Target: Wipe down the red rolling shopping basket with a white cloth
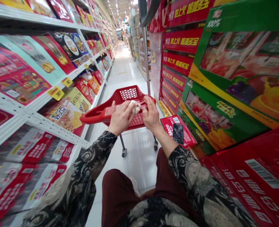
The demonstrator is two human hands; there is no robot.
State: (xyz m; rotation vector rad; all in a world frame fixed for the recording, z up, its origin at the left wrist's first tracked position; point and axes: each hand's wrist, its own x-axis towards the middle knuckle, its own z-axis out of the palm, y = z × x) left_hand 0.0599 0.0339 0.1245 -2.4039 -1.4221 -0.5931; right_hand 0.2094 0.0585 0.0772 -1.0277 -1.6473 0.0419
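A red plastic shopping cart point(126, 94) stands in front of me, its basket pierced with holes and its handle running across under my hands. My left hand point(122, 116) lies over the handle, its fingertips closed on a crumpled white wad point(136, 107) that looks like tissue. My right hand point(151, 115) is at the right end of the handle, close beside the wad. Its fingers are stretched out, and I see nothing gripped in them. Part of the handle is hidden beneath both hands.
Shelves of packaged snacks point(66, 110) line the left side. Stacked red drink cartons point(177, 64) and green juice boxes point(215, 107) rise on the right. A phone point(178, 133) lies on a low red box point(188, 138). The tiled aisle point(127, 63) runs ahead past a metal pole point(146, 60).
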